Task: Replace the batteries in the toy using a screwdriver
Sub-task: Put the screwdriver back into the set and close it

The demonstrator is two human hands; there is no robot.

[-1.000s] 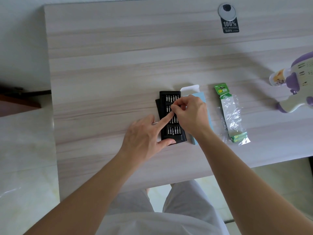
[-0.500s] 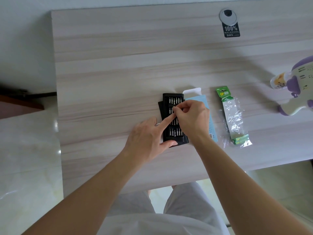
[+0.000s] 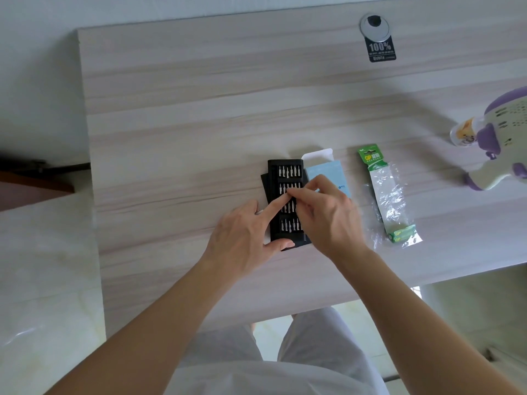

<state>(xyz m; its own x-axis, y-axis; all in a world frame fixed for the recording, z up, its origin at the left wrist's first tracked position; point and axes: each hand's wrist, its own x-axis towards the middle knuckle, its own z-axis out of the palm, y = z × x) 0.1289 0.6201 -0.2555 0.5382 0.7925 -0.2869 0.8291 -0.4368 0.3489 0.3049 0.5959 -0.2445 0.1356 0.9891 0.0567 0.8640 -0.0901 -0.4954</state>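
A black screwdriver bit tray (image 3: 278, 178) with rows of silver bits lies open on the wooden table (image 3: 176, 138). My left hand (image 3: 245, 238) steadies it, thumb at its near edge and forefinger stretched onto the second row. My right hand (image 3: 328, 215) hovers over the tray's right side, thumb and forefinger pinched at a bit in that same row; whether the bit is lifted is hidden. A green battery pack (image 3: 387, 195) in clear plastic lies to the right. The cream and purple toy (image 3: 496, 146) rests at the far right edge.
A pale blue box (image 3: 328, 172) with an open white flap lies under my right hand, beside the tray. A round cable grommet with a black label (image 3: 377, 38) sits at the table's back. The table's near edge runs just below my wrists.
My right thumb and forefinger have slid a little along the second row of bits. My left hand stays on the tray. The camera has shifted, so everything sits slightly lower and to the right in view.
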